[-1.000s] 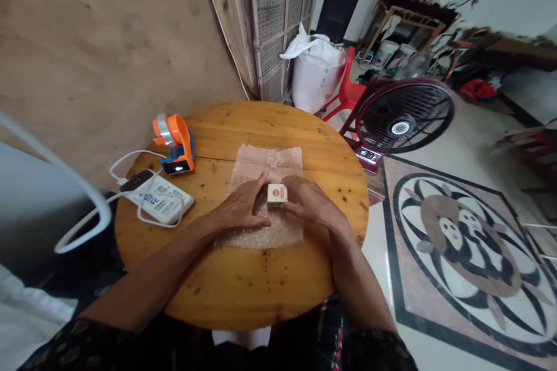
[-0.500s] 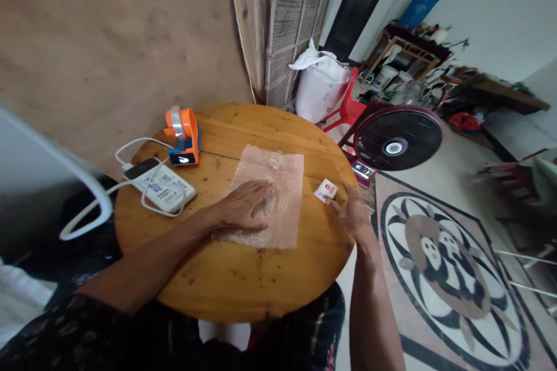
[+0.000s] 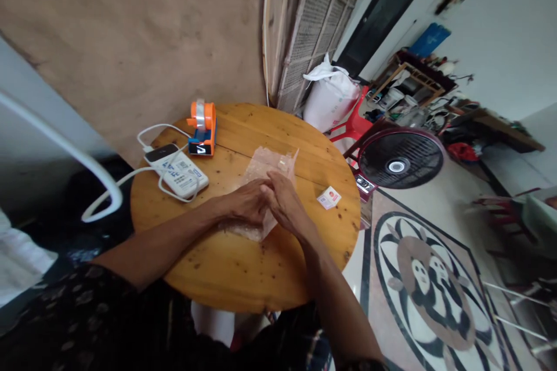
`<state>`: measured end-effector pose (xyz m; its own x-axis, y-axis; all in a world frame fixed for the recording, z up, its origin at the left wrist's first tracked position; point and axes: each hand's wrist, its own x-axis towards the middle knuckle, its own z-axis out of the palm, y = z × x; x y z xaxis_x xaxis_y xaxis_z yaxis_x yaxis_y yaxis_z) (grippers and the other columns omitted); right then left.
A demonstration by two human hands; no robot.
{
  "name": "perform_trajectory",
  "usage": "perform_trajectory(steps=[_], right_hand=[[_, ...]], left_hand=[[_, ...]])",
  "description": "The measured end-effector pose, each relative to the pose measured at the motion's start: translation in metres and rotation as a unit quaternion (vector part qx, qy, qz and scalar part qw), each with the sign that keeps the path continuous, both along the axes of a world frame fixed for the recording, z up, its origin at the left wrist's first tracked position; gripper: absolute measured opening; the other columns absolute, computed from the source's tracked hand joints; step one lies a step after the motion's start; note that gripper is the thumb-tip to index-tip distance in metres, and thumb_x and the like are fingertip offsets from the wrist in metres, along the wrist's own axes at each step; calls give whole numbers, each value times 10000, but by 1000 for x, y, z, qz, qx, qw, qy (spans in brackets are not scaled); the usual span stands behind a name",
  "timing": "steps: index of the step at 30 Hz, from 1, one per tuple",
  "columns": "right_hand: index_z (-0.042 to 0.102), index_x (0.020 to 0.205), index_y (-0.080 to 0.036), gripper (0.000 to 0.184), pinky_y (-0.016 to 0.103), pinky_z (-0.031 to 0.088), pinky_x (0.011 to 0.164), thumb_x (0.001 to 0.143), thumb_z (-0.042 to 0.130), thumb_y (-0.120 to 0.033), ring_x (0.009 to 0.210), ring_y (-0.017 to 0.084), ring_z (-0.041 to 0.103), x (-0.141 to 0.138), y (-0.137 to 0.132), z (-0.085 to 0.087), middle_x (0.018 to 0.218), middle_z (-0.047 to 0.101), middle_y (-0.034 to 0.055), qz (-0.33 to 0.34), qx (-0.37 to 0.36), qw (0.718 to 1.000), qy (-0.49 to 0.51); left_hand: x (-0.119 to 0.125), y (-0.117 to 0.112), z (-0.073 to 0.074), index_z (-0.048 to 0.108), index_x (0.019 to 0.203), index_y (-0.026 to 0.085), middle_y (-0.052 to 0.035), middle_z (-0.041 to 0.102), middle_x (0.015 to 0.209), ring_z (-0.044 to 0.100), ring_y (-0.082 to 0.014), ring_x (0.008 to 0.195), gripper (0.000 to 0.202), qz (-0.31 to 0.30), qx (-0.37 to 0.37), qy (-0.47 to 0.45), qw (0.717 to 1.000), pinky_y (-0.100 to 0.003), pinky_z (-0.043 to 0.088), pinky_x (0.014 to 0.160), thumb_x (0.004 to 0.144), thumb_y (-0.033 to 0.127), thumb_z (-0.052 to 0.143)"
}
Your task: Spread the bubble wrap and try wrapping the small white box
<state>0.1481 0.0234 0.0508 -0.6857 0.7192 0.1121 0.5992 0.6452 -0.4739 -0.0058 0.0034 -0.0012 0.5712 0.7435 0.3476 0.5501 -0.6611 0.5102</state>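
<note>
Hands meet, left hand [image 3: 246, 204] loosely curled and right hand [image 3: 285, 203] flatter, over crinkly, translucent pinkish bubble wrap [image 3: 264, 163] running near to far beneath them; whether they grip it is hidden. Apart to the right, closer to the right hand, sits a small white cardboard box [image 3: 329, 197]. Tabletop [image 3: 217, 284]: round, knotty wood. Far left, an orange-and-blue plastic stand [image 3: 203, 130].

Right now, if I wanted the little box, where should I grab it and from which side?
Probably pinch the box by two opposite sides, coming from above and its right: it's small and squarish with flat faces, and the bubble wrap and right hand are on its left.
</note>
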Motion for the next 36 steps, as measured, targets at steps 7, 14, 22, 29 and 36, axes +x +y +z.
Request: perform_trajectory(steps=[7, 14, 22, 29, 36], right_hand=[[421, 1373, -62, 538, 431, 283, 1116, 960, 389, -405, 1316, 269, 395, 35, 21, -37, 1380, 469, 201, -53, 32, 996, -66], [318, 1465, -142, 858, 494, 233, 1137, 767, 673, -493, 1422, 317, 218, 71, 15, -45, 1536, 239, 189, 42, -13, 994, -100], [330, 1459, -161, 979, 500, 246, 1130, 643, 792, -442, 1416, 327, 231, 72, 22, -24, 1519, 260, 208, 76, -54, 986, -138], [281, 1483, -190, 1001, 489, 225, 1142, 661, 768, -491, 1434, 312, 196, 79, 31, -12, 1547, 216, 180, 113, -77, 977, -167], [473, 1350, -206, 575, 413, 425, 969, 815, 638, -338, 1157, 264, 551, 55, 51, -1, 1283, 575, 123, 67, -10, 986, -156]], left_hand=[[-12, 1, -1, 440, 1323, 158, -167, 461, 1374, 418, -361, 1268, 769, 10, -25, 71, 997, -478, 287, 1082, 664, 473, 681], [-22, 5, -8, 359, 1411, 189, -149, 388, 1466, 353, -329, 1345, 821, 17, -49, 77, 996, -451, 237, 1112, 733, 561, 636], [-22, 10, -13, 430, 1365, 218, -124, 415, 1453, 343, -306, 1358, 706, 11, -44, 75, 996, -446, 231, 1120, 755, 504, 641], [-22, 7, -9, 433, 1366, 208, -126, 425, 1441, 349, -321, 1346, 719, 15, -47, 66, 997, -456, 226, 1118, 737, 471, 661], [-20, 7, -2, 515, 1282, 190, -129, 483, 1369, 415, -331, 1271, 644, 8, -35, 70, 997, -459, 280, 1080, 715, 459, 661]])
